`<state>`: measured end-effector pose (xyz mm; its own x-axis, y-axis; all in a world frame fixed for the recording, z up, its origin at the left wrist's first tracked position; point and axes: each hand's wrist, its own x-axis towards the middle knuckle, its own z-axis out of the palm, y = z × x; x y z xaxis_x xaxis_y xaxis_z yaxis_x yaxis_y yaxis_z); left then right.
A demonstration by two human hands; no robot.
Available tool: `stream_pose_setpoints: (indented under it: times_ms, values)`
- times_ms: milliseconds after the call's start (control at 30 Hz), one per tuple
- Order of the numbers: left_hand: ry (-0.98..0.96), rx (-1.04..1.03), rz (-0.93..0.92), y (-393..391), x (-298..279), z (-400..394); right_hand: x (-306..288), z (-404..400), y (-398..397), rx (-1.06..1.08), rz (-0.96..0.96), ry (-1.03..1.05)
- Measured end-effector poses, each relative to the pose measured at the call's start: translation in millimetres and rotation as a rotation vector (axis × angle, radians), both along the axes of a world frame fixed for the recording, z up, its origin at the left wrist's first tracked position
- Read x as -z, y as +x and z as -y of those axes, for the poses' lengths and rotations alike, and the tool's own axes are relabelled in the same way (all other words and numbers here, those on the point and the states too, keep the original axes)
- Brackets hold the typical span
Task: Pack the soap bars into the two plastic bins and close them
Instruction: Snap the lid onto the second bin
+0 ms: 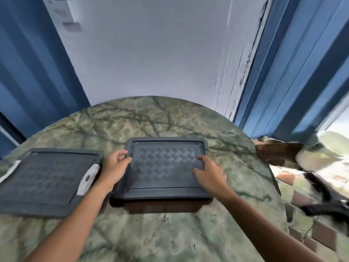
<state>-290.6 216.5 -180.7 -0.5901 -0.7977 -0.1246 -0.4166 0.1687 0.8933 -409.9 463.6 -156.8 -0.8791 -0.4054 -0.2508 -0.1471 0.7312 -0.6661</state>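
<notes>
Hands [208,173] atop middle bin lid [166,167]

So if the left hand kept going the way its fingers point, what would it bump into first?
Its fingers point right, so the left hand would meet the left rim of the middle bin's lid almost at once. It looks to be already touching there, though blur makes contact unclear.

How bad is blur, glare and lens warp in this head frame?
Head view: strong wide-angle warp, the table edge bows and the wall lines curve. The right edge is smeared by blur and washed out by bright light. There is a soft sheen on the middle bin lid. The left hand and right hand are slightly soft.
</notes>
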Motion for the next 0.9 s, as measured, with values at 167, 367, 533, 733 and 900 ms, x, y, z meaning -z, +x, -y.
stream_pose_setpoints:
  times_ms: [167,367,533,733,900]
  values:
    - [-0.579,0.063,0.283,6,30,-17,18,-5,-1,-0.040,-0.084,0.159]
    - [-0.814,0.079,0.347,31,39,-10,35,-8,14,-0.163,-0.341,0.337]
    - [-0.609,0.065,0.175,34,48,-7,39,-13,15,-0.202,-0.503,0.400]
    - [-0.101,-0.114,0.206,33,41,0,46,-27,-20,0.221,-0.011,-0.222]
    - [-0.256,-0.019,0.263,34,27,1,48,-13,-13,0.307,0.312,-0.416]
